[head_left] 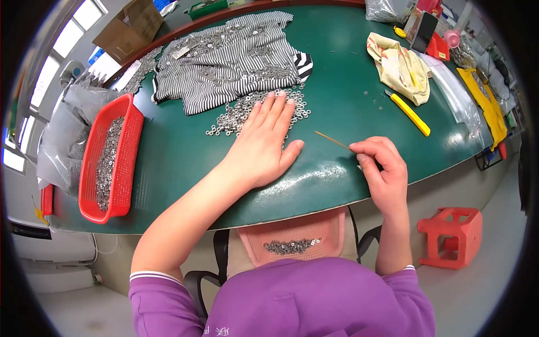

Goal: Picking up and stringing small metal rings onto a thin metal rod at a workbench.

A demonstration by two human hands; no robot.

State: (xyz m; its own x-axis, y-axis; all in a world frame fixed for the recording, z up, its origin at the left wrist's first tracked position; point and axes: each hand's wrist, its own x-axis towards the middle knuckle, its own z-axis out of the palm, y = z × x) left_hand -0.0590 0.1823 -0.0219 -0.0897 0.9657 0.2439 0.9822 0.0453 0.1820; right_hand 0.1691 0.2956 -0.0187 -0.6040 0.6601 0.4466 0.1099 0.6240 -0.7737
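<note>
My left hand (263,143) lies flat on the green table, its fingers stretched out over the near side of a heap of small silver metal nuts (230,121). Between the thumb and fingers of my right hand (384,165) is a thin wooden stick (332,140), its free tip pointing left toward the heap. A striped black-and-white shirt (224,64) is spread just beyond, with many more nuts scattered over it. On my lap rests a pink mesh basket (331,236) with a small cluster of nuts inside.
A red plastic basket (130,146) of nuts stands at the left beside clear plastic bags (73,129). Toward the right lie a yellow utility knife (410,114), a cream cloth (396,67) and a propped phone (424,32). A red stool (451,237) is on the floor.
</note>
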